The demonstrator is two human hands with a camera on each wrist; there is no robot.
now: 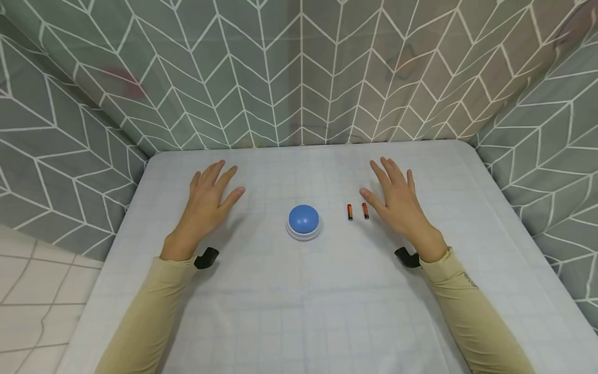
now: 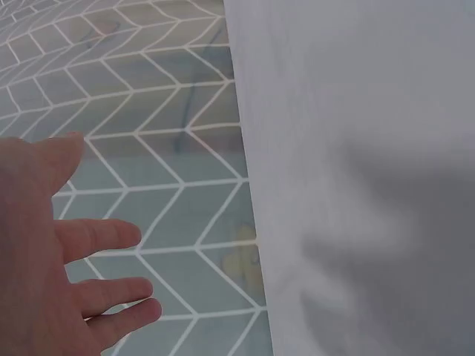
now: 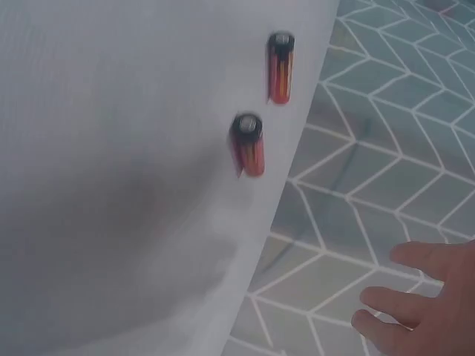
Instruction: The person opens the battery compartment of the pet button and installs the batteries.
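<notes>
The blue dome (image 1: 303, 218) with its white base (image 1: 303, 237) sits on the counter (image 1: 280, 280), between the left hand (image 1: 204, 205) and the right hand (image 1: 399, 202). Two red-black batteries (image 1: 350, 212) lie side by side between this dome and the right hand. Each grip has the fingers apart. Patterned curtains (image 1: 280, 78) stand along the far edge and both sides

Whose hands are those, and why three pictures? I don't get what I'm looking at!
There's no robot here, just a person's bare left hand and right hand. The big picture comes from a camera on the person's head, looking forward and down. The other two come from cameras worn on the wrists, so each shows one hand close up. On the white-covered table sit a round blue-domed thing and, nearer the right hand, two batteries. Both hands are open, holding nothing.
</notes>
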